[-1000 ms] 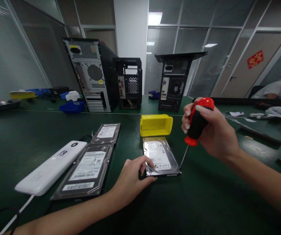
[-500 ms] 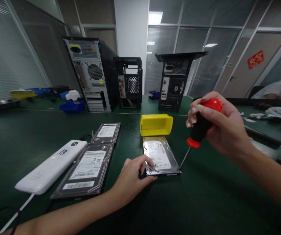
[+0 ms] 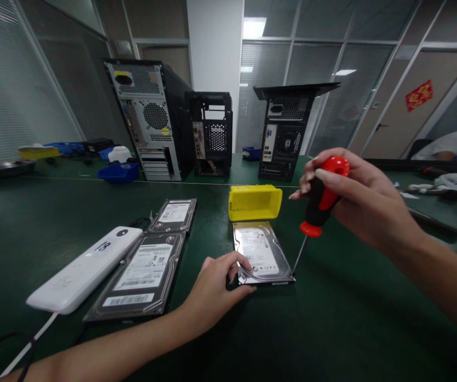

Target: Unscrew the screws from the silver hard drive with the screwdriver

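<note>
My left hand [image 3: 212,292] pinches the hard drive's [image 3: 261,253] near corner while my right hand [image 3: 356,199] grips the screwdriver [image 3: 319,204], tip at its right corner.

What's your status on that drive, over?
Left hand pinning hard drive at its near-left corner. Right hand shut on screwdriver, tip at the near-right corner. Yellow bin just behind; nothing blocking.

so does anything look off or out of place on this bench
Two things stand out. The yellow plastic bin lies tipped on its side, its opening facing the camera, just behind the silver hard drive. And the black computer tower at the back has its side panel resting loose and askew across its top.
</note>
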`<action>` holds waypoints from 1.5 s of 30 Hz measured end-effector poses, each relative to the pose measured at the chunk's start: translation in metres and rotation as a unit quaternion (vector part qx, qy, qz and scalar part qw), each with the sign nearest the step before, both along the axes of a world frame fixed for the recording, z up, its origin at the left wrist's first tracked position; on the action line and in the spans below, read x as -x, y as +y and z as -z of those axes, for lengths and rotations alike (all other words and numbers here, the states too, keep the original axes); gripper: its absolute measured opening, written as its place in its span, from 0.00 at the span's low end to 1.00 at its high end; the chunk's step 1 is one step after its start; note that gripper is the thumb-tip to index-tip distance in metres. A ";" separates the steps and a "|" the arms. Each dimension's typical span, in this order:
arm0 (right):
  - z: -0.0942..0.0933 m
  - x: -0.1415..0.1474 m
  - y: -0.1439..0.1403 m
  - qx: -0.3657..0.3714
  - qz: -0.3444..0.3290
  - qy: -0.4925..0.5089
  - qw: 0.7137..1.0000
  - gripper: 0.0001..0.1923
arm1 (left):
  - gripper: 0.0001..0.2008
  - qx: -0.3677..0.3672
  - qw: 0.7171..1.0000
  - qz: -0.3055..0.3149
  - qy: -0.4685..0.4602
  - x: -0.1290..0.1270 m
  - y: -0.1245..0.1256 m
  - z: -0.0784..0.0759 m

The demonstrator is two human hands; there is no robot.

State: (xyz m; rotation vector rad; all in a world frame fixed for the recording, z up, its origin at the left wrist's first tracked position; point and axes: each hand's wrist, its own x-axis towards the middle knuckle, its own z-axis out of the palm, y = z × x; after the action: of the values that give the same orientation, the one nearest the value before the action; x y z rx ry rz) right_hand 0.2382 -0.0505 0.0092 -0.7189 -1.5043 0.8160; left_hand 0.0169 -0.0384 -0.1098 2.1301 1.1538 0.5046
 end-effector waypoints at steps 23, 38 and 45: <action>0.002 0.000 -0.034 0.149 0.210 0.207 0.944 0.05 | 0.12 0.000 1.000 -0.002 -0.002 0.000 0.000 0.000; 0.008 0.011 -0.033 0.080 0.161 0.203 0.963 0.04 | 0.12 0.001 1.000 0.001 -0.005 0.000 0.000 -0.003; 0.012 0.024 -0.024 0.043 0.095 0.220 0.970 0.13 | 0.11 -0.003 1.000 0.008 -0.016 0.000 0.000 -0.001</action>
State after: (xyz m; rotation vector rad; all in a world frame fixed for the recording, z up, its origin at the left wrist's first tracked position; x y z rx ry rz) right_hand 0.2143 -0.0744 -0.0028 -0.6807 -0.9914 0.8338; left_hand 0.0168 -0.0384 -0.1087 2.1267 1.1169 0.5333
